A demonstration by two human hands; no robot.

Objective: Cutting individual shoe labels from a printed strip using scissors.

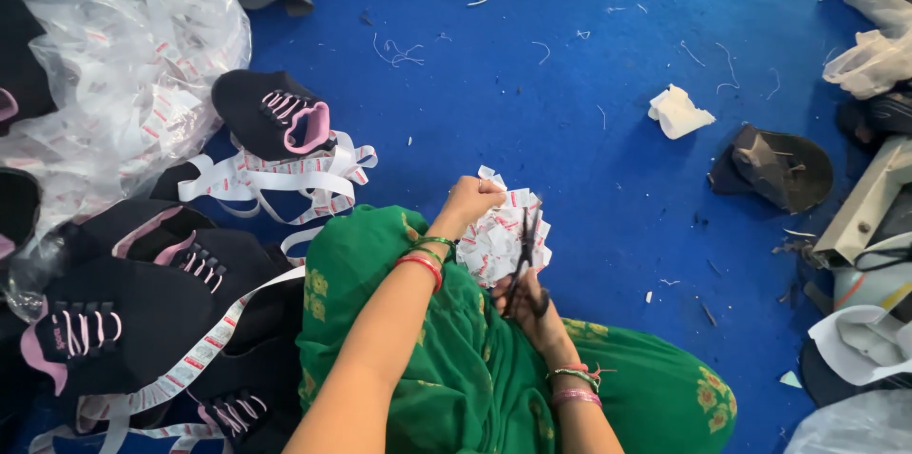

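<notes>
My left hand (pixel 472 199) is closed on a bunch of small white paper labels with red print (pixel 496 243), held over my green-clothed lap (pixel 456 359). Below it, my right hand (pixel 532 310) grips dark scissors (pixel 523 259) whose blades point up into the labels. Both wrists carry green and red bangles.
Black shoes with pink lining and laces (pixel 275 115) lie at left, with long strips of white labels (pixel 285 179) and crumpled clear plastic bags (pixel 123 65). The blue floor (pixel 570 55) has thread scraps, a white paper wad (pixel 678 112), and a dark sole piece (pixel 781 167) at right.
</notes>
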